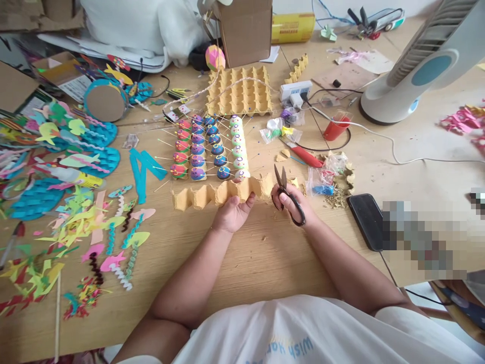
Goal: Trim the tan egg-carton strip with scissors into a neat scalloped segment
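Note:
My left hand (pixel 233 212) grips a cut strip of yellow egg carton (pixel 204 196) near its right part, thumb in front. In my right hand (pixel 299 202) is a pair of black-handled scissors (pixel 281 178), blades pointing up and slightly apart. The scissors are just right of the strip's end. Behind the strip stand rows of decorated carton cups: red-pink (pixel 182 146), purple (pixel 197 146), dark blue (pixel 217 147) and white with coloured dots (pixel 238 146). Pins with coloured heads stick out from their sides.
A whole egg tray (pixel 240 91) lies behind the rows. To the right are a red cup (pixel 336 126), a power strip (pixel 295 91), a phone (pixel 366 221) and a white fan (pixel 413 71). Paper scraps (pixel 76 212) and blue woven pieces (pixel 38 197) cover the left side.

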Motion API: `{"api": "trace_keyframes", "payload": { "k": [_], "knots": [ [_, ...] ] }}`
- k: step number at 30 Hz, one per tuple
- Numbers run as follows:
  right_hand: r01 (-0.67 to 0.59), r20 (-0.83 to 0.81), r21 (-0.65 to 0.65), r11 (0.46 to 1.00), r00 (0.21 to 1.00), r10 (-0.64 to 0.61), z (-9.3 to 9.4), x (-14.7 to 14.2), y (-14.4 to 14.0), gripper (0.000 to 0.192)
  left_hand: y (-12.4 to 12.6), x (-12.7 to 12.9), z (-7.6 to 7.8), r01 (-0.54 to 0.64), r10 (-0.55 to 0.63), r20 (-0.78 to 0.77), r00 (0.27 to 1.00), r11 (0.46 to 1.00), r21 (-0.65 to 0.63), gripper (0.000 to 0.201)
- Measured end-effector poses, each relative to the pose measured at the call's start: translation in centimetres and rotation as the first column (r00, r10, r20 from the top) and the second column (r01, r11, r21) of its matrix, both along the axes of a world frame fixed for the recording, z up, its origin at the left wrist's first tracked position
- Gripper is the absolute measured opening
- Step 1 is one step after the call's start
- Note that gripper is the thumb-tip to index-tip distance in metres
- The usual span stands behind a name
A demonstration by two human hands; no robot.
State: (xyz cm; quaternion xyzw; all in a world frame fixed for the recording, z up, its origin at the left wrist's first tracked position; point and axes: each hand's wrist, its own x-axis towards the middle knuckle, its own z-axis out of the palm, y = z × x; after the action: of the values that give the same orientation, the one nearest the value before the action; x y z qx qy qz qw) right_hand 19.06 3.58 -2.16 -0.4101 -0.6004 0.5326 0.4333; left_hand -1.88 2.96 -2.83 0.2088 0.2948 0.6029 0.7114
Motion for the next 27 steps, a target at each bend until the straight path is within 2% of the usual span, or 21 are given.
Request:
{"api": "trace_keyframes", "payload": {
  "k": [2, 9, 19, 27],
  "knots": [
    [-0.046, -0.002, -0.006, 0.999, 0.999, 0.046, 0.1, 0.2, 0.0, 0.056, -0.1, 0.1, 0.1, 0.018, -0.018, -0.005, 1.000, 1.000, -0.007, 0.053],
    [-0.075, 0.027, 0.034, 0.997, 0.997, 0.074, 0.8, 0.2, 0.2, 0.056, -0.2, 0.1, 0.6, 0.025, -0.025, -0.018, 1.000, 1.000, -0.002, 0.049],
    [-0.065, 0.029, -0.001, 0.998, 0.997, 0.065, 0.8, 0.2, 0.1, 0.055, -0.2, -0.1, 0.6, 0.060, -0.060, -0.035, 0.998, 0.998, 0.018, 0.052],
    [-0.053, 0.003, -0.034, 0.998, 0.999, 0.053, 1.7, 0.2, 0.0, 0.055, -0.2, 0.0, 0.7, 0.065, -0.065, -0.041, 0.997, 0.998, -0.003, 0.048]
  ]
}}
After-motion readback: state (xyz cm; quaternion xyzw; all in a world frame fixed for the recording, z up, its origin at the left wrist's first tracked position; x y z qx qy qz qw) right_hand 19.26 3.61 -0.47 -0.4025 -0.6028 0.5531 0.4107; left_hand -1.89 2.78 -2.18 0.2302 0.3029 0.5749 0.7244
